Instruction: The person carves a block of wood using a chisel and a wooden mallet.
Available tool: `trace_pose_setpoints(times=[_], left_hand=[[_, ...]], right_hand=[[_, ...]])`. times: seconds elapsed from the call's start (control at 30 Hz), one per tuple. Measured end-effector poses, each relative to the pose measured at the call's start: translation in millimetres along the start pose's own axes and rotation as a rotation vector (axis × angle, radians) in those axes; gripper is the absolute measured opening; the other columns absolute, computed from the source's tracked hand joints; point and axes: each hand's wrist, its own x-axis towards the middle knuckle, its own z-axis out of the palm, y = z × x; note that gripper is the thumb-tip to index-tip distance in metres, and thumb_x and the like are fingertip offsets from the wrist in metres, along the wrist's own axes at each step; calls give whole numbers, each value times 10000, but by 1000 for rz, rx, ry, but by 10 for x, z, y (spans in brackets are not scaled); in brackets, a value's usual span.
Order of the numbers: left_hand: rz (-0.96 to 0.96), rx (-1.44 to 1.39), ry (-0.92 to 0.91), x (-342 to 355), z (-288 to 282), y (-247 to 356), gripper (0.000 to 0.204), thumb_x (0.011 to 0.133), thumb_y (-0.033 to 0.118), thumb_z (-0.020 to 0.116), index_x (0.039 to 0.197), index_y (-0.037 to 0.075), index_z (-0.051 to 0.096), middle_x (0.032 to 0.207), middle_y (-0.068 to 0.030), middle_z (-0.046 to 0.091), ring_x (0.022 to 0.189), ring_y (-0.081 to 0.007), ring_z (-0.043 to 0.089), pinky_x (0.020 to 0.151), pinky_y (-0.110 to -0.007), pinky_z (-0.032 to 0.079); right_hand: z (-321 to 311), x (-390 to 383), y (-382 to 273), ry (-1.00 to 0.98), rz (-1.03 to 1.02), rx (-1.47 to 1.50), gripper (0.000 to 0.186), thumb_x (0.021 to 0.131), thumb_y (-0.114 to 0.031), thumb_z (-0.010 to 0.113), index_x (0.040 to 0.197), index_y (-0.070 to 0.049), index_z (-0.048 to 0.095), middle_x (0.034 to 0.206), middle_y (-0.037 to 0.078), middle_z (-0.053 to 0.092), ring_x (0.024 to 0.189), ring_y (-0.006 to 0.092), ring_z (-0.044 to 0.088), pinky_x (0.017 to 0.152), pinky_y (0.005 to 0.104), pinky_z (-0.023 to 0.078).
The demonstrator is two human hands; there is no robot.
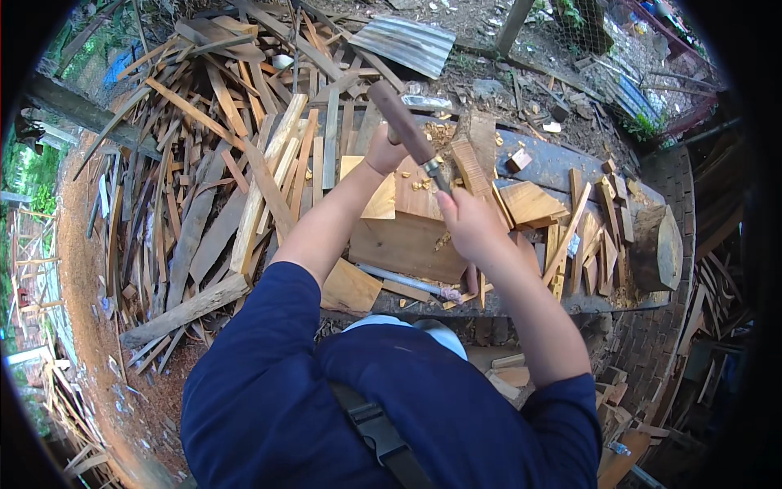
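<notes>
A chisel with a thick brown wooden handle [401, 122], a brass-coloured collar and a grey metal shank slants over the work. My right hand [472, 224] is closed round its metal part, thumb along the shank. Just left of the handle, my left hand [384, 152] is closed in a fist; a pale rounded piece shows at its fingers, mostly hidden by the chisel handle. Beneath both hands lies a large brown wood block [407, 247], strewn with curled shavings. The chisel's cutting end is hidden by my right hand.
Wooden offcuts [533, 202] and upright strips crowd the bench's right side, with a log stump [656, 247] at its end. A big pile of boards [204, 163] fills the left. Corrugated metal sheet [406, 42] lies beyond. A pale tube [399, 277] rests along the near side.
</notes>
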Motion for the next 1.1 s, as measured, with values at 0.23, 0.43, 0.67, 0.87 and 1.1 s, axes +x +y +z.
trace_pose_setpoints(times=[0.23,0.43,0.67,0.87,1.1], left_hand=[[74,190,31,23,-13,-183,91,704,82,628,741,43,555,715,1,579,643,-95,529,601,-266,446],[-165,-270,135,11,-382,-303,85,700,31,573,699,71,499,652,-19,530,596,-99,514,538,-266,428],[-13,-458,229,169,-440,-55,105,694,13,529,698,62,436,649,-57,479,554,-142,467,524,-278,405],[-90,-177,50,149,-402,-36,129,692,10,544,696,68,429,667,-50,486,581,-136,481,537,-265,398],[-110,-182,15,156,-383,-111,121,694,31,558,699,69,443,666,-44,495,570,-128,483,533,-258,396]], right_hand=[[96,52,91,-106,138,-59,309,913,-301,453,895,-1,523,699,226,546,657,409,535,597,434,413],[-145,-98,-114,229,-140,299,326,943,-311,432,860,-3,501,565,68,464,505,179,454,493,312,361],[-44,-254,188,166,73,755,329,962,-356,392,751,-104,403,553,-45,361,414,25,288,356,177,227],[14,-347,313,132,194,782,319,957,-327,426,753,-81,418,553,-52,374,471,30,344,419,198,273],[-14,-339,304,126,207,797,315,958,-323,424,753,-84,416,552,-53,363,473,32,340,418,201,263]])
